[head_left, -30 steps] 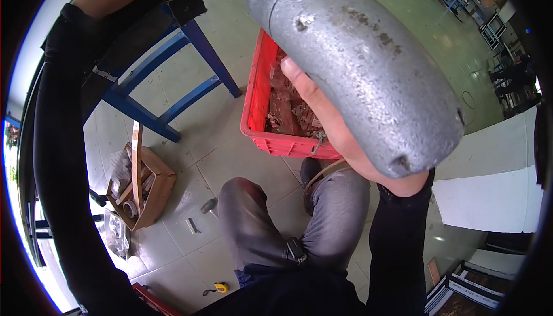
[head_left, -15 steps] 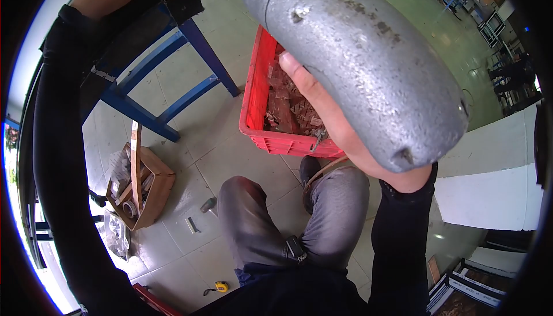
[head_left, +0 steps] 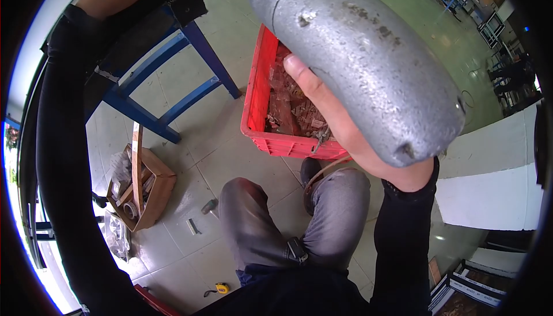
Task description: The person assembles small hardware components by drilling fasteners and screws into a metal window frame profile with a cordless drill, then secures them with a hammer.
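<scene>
A large, rounded grey metal piece (head_left: 368, 57) with pitted marks fills the upper middle, close to the camera. My right hand (head_left: 340, 114) grips it from below and behind, its thumb along the lower left side. At the top left, my left forearm reaches up over a dark surface on a blue frame; the left hand's fingers are out of view past the top edge. Beneath the metal piece, a red crate (head_left: 288, 145) holds reddish-brown scraps.
A blue-legged stand (head_left: 199, 45) is at the upper left. On the floor are a cardboard box (head_left: 161, 192) of odds and ends, a hammer (head_left: 210, 206), a small metal piece (head_left: 192, 227) and a yellow tape measure (head_left: 222, 287). White panels stand at the right.
The metal piece and my right hand have shifted very slightly, with its near end a little higher. My left forearm has moved slightly to the right.
</scene>
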`<state>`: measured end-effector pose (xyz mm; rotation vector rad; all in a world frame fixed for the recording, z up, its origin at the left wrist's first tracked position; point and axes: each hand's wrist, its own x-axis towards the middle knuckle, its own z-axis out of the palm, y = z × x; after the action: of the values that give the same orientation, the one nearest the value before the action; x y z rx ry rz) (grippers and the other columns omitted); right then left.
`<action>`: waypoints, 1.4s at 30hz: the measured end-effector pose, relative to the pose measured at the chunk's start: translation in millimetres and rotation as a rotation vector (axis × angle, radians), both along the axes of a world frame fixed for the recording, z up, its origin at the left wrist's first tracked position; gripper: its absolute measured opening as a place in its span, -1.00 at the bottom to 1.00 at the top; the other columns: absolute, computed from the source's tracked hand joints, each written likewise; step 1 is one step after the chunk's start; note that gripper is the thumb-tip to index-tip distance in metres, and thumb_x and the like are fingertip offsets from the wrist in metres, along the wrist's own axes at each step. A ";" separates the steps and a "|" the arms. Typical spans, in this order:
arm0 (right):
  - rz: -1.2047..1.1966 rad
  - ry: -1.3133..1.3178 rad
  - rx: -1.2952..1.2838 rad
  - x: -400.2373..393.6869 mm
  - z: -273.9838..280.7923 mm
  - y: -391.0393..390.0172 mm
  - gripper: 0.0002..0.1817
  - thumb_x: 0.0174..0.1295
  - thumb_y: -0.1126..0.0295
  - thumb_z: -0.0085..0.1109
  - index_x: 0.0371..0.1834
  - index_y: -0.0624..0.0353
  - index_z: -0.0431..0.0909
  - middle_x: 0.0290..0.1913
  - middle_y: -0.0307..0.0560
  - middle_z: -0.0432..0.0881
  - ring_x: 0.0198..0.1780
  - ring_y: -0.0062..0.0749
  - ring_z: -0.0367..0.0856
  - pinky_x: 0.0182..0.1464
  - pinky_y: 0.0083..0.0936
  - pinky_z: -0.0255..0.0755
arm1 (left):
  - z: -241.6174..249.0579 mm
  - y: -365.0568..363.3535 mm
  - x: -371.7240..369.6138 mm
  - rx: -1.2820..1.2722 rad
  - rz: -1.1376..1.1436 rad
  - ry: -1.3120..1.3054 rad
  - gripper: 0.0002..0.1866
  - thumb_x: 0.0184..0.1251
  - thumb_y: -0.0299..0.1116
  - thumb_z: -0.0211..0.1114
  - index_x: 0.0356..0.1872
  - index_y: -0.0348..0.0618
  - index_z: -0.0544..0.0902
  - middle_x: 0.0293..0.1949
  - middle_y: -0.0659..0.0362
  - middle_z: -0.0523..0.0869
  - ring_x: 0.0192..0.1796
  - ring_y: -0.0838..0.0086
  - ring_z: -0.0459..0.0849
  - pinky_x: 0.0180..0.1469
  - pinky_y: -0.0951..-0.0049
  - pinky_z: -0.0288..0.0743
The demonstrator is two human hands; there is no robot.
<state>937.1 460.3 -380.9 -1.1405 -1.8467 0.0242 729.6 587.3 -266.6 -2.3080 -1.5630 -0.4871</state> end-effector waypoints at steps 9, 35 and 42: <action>0.027 0.173 -0.013 -14.1 -6.7 -2.0 -0.76 0.23 0.36 0.46 -0.08 0.20 0.74 -0.15 -0.08 0.79 -0.16 -0.31 0.76 -0.05 -0.42 0.59 | -33.2 0.0 -6.4 0.434 -0.252 0.129 -0.57 0.09 -0.18 0.53 -0.10 -0.26 0.70 0.05 0.01 0.69 0.07 0.17 0.69 0.13 0.25 0.58; 0.346 0.488 -0.399 -30.2 -179.4 -54.0 -0.63 -0.01 0.40 0.51 -0.10 0.20 0.67 -0.25 -0.05 0.74 -0.26 -0.22 0.75 -0.18 -0.43 0.56 | -223.2 -63.3 -87.7 -0.448 -0.311 -1.364 -0.78 0.42 -0.53 0.28 0.00 -0.31 0.47 0.23 -0.04 0.59 0.04 0.41 0.67 0.10 0.43 0.53; 0.475 0.531 -0.569 -41.6 -198.6 -61.0 -0.61 0.04 0.41 0.49 -0.05 0.23 0.65 -0.17 0.02 0.75 -0.19 -0.15 0.76 -0.12 -0.40 0.57 | -282.5 -95.5 -107.3 -0.595 -0.025 -1.678 -0.62 0.45 -0.42 0.28 0.20 -0.38 0.53 -0.12 0.12 0.70 -0.11 0.46 0.68 0.05 0.41 0.56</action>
<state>895.5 399.2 -579.4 -0.9031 -1.6078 1.0769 622.3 491.8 -549.2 -2.1067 -2.4215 -2.7392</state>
